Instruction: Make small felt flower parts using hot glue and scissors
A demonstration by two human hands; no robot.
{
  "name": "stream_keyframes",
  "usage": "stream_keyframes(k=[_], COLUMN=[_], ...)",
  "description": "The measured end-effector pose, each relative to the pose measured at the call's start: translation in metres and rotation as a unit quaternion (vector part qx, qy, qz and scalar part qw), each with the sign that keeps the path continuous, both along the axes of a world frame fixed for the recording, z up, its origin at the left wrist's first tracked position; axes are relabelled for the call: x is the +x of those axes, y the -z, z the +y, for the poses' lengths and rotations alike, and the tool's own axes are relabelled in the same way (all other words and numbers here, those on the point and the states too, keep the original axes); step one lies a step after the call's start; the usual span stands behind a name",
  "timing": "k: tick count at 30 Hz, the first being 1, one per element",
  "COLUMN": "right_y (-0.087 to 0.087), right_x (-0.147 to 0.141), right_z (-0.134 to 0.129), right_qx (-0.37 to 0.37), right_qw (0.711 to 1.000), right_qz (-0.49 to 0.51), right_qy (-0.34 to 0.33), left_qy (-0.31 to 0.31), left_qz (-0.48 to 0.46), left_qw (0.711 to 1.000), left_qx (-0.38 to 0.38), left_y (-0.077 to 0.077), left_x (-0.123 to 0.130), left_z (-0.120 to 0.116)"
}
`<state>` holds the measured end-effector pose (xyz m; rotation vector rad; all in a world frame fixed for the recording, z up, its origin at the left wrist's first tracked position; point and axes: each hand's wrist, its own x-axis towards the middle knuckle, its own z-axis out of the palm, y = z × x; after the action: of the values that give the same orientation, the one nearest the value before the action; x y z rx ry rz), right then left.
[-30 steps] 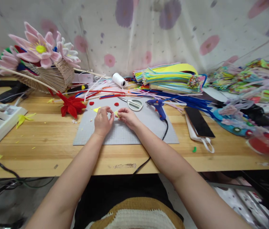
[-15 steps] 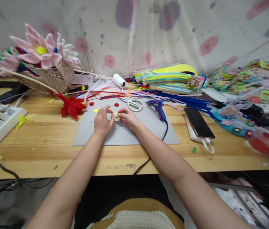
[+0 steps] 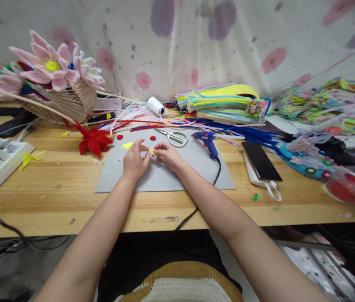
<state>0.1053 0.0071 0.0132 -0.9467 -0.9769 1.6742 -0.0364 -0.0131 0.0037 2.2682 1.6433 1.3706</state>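
Between my fingertips, above the mat, is a small yellow piece [image 3: 152,152], too small to make out fully. My right hand [image 3: 168,156] pinches it with thumb and fingers. My left hand [image 3: 135,160] is at its left side, fingers curved and thumb apart, the index fingertip at or very near the piece. A flat yellow scrap [image 3: 127,145] lies just behind my left hand on the grey cutting mat [image 3: 165,182]. Farther back on the mat are two red discs [image 3: 152,138], white-handled scissors [image 3: 177,139] and a blue glue gun [image 3: 206,140].
A red flower [image 3: 93,139] on a stick and a basket [image 3: 67,102] with pink flowers stand left. Bundles of coloured stems [image 3: 224,102] and a thread spool [image 3: 156,106] line the back. A phone [image 3: 262,161] lies right; a white power strip [image 3: 4,167] is at the left edge.
The yellow piece has turned slightly and shifted a little left between my fingertips. My hands stay nearly in place, and the whole view has moved slightly.
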Motion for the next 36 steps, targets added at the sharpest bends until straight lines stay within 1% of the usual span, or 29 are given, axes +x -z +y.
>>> stream_keyframes(k=[5,12,16,22,26,31,33,36], right_y=[0.001,0.0,0.006,0.013,0.01,0.007,0.008,0.012], right_x=[-0.002,0.001,0.005,0.003,0.0,-0.001,-0.001,0.001], right_z=[-0.001,0.002,0.008,0.006,0.001,-0.002,-0.001,0.002], right_qx=[0.023,0.103,0.139,0.231,0.244,0.244,0.24,0.223], right_qw=[0.999,0.988,0.973,0.938,0.93,0.93,0.932,0.944], right_qz=[-0.032,-0.103,-0.165,-0.243,-0.263,-0.264,-0.26,-0.234], right_qy=[0.014,0.059,0.083,0.088,0.085,0.08,0.076,0.062], left_qy=[-0.007,-0.007,-0.014,-0.017,-0.022,-0.012,-0.009,-0.003], left_qz=[-0.002,-0.022,-0.039,-0.023,-0.011,-0.004,-0.006,-0.012], left_qw=[1.0,1.0,0.999,1.0,0.999,0.999,0.999,0.999], left_qx=[-0.001,0.001,-0.003,-0.005,-0.026,-0.031,-0.035,-0.04], left_y=[0.0,0.001,0.001,0.001,-0.001,-0.002,-0.002,-0.002], left_x=[0.0,0.0,0.0,0.003,0.006,0.007,0.008,0.007], left_z=[0.001,0.001,0.001,0.001,-0.001,-0.002,-0.001,-0.001])
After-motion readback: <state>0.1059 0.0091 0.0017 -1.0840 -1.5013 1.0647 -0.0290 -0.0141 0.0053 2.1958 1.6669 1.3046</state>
